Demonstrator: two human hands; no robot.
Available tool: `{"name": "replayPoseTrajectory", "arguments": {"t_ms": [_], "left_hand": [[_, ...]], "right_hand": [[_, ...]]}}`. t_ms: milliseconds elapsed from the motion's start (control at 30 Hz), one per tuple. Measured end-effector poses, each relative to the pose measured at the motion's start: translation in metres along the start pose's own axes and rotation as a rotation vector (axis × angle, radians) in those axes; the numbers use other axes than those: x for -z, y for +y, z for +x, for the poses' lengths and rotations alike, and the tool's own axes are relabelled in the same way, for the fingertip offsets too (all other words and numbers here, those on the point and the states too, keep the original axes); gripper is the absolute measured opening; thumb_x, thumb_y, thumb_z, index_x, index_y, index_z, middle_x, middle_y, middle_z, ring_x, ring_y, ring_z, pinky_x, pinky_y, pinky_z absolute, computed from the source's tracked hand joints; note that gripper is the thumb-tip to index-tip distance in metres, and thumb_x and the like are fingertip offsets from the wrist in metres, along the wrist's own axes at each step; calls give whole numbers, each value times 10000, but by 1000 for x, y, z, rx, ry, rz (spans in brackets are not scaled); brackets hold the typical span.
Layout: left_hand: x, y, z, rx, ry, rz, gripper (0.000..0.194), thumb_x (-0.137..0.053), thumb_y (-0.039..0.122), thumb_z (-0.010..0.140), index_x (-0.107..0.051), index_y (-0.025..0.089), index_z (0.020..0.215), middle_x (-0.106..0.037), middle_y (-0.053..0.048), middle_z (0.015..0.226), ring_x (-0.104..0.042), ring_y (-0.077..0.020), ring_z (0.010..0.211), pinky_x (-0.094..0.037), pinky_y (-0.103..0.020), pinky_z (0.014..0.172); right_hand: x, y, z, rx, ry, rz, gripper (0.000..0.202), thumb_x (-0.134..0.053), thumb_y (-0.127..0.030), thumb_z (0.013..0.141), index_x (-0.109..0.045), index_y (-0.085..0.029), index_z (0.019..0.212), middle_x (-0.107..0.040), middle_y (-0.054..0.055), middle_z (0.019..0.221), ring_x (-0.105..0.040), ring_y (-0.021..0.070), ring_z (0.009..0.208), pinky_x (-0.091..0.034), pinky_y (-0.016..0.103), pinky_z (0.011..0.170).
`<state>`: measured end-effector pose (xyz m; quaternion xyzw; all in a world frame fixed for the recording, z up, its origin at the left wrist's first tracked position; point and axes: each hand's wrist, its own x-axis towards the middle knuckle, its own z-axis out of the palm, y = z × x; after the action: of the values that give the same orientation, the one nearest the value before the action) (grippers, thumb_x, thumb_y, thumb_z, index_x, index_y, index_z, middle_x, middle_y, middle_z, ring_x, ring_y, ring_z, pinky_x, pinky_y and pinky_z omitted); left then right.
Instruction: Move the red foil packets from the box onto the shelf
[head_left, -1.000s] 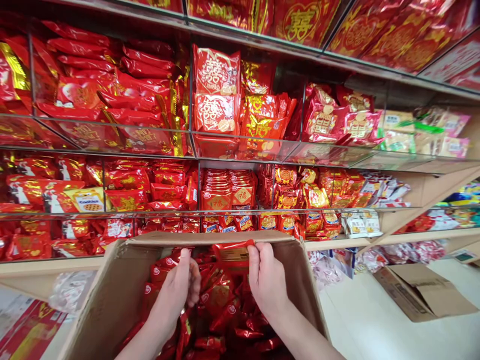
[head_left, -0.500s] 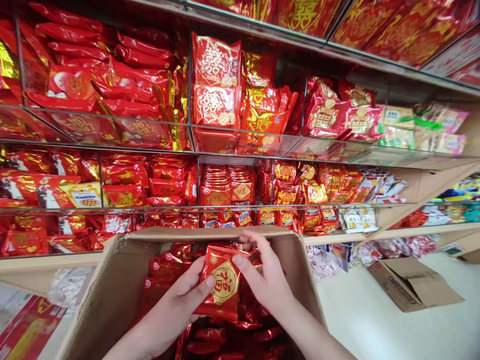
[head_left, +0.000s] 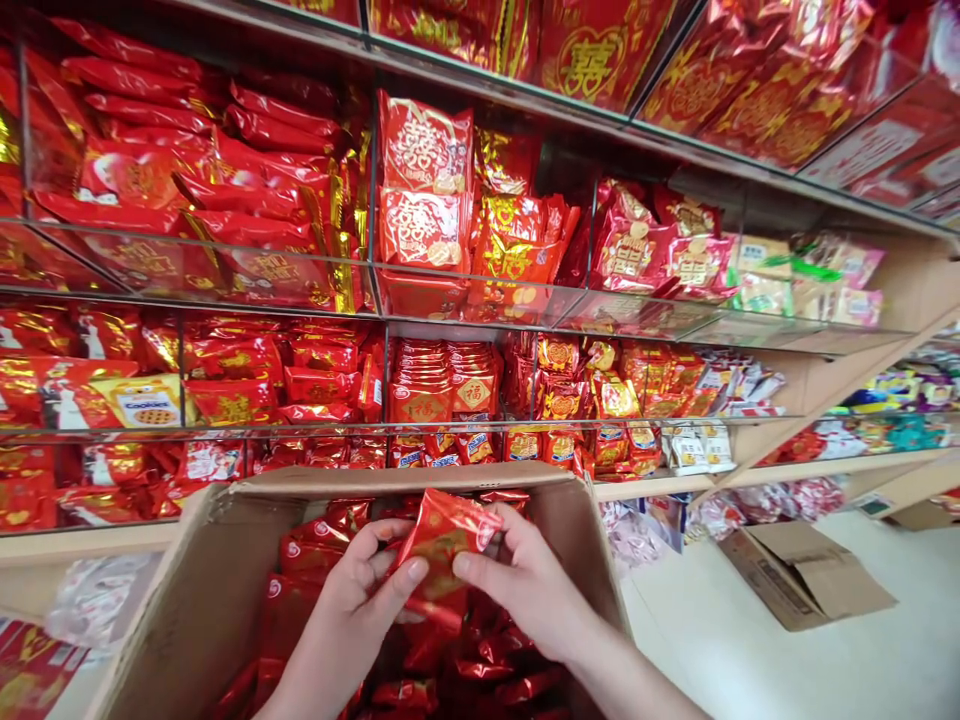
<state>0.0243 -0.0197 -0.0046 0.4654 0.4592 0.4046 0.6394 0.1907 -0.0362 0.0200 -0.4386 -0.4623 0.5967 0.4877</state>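
A red, shiny packet (head_left: 442,535) is held between both hands over an open cardboard box (head_left: 169,600). My left hand (head_left: 364,590) grips its left side, thumb in front and fingers behind. On the right side, my right hand (head_left: 521,585) pinches it, thumb on the front face. The packet is tilted, its upper part catching the light. Many more red packets (head_left: 289,610) lie in the box beneath and around the hands.
Shelves with clear front panels (head_left: 480,300) hold red and gold packets behind the box. Stacked packets with a gold diamond (head_left: 475,392) stand mid-shelf. Another cardboard box (head_left: 810,570) lies on the floor at right. Clear plastic bags (head_left: 101,600) sit at lower left.
The packet has been turned, so its round gold emblem no longer faces the camera. My right hand's fingers have closed in on its edge. The view has shifted slightly.
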Motion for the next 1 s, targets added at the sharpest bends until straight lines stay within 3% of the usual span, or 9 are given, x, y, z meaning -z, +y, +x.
{"name": "replayPoseTrajectory", "arguments": {"t_ms": [100,200,333,433,567,667,767,833,1000], "left_hand": [[4,-3,1,14,3,103,356,-513,472,754,-398,230,988,-681,20,697,-636,-153,549,-499,-259,496],[8,-12,4,-8,-67,274,257,-485,391,787,-435,232,983,-672,12,784,-637,-151,684,-504,-271,634],[7,-24,6,-83,-149,493,173,-459,334,803,-489,242,947,-655,24,779,-612,-153,740,-469,-283,733],[7,-27,6,-102,-145,552,159,-444,315,811,-495,244,944,-647,28,759,-601,-148,712,-461,-275,718],[11,-30,5,-116,-151,554,153,-424,303,821,-501,241,937,-638,24,760,-598,-147,715,-466,-267,707],[15,-31,4,-131,-157,589,139,-428,302,822,-516,239,908,-645,22,759,-597,-146,725,-460,-257,716],[16,-30,6,-155,-144,657,118,-438,289,813,-533,241,865,-660,15,794,-604,-152,771,-445,-246,742],[15,-29,7,-156,-158,700,127,-428,277,812,-545,245,849,-670,14,807,-611,-156,792,-442,-238,743],[14,-43,4,-88,-247,851,172,-429,241,787,-559,270,897,-683,19,883,-614,-152,846,-435,-226,759]], "right_hand": [[19,-41,19,277,149,-447,209,-549,-264,769,-463,-198,947,-599,27,882,-571,156,789,-453,299,713],[37,-81,55,512,312,-1081,269,-480,-182,796,-422,-165,1058,-571,91,1002,-550,193,892,-423,323,764],[44,-100,111,297,176,-1674,315,-430,-74,768,-447,-129,1079,-603,132,973,-559,236,912,-422,318,710],[41,-92,145,197,56,-1747,270,-444,-38,732,-545,-148,958,-631,127,935,-583,249,883,-430,317,671],[39,-77,173,170,-19,-1791,299,-479,-42,718,-576,-193,957,-631,98,961,-566,237,921,-433,333,713],[40,-66,181,216,52,-1817,298,-539,-108,725,-557,-195,1009,-586,108,1046,-476,266,1045,-404,397,798],[44,-57,185,241,183,-1830,491,-675,-236,651,-493,-143,1097,-501,162,1140,-410,313,1079,-383,458,816],[47,-51,188,245,238,-1830,588,-715,-281,616,-463,-123,1123,-481,176,1141,-416,308,1052,-393,443,799],[52,-43,196,266,287,-1816,530,-696,-306,655,-471,-113,1095,-492,166,1103,-429,270,1016,-386,394,804]]}}
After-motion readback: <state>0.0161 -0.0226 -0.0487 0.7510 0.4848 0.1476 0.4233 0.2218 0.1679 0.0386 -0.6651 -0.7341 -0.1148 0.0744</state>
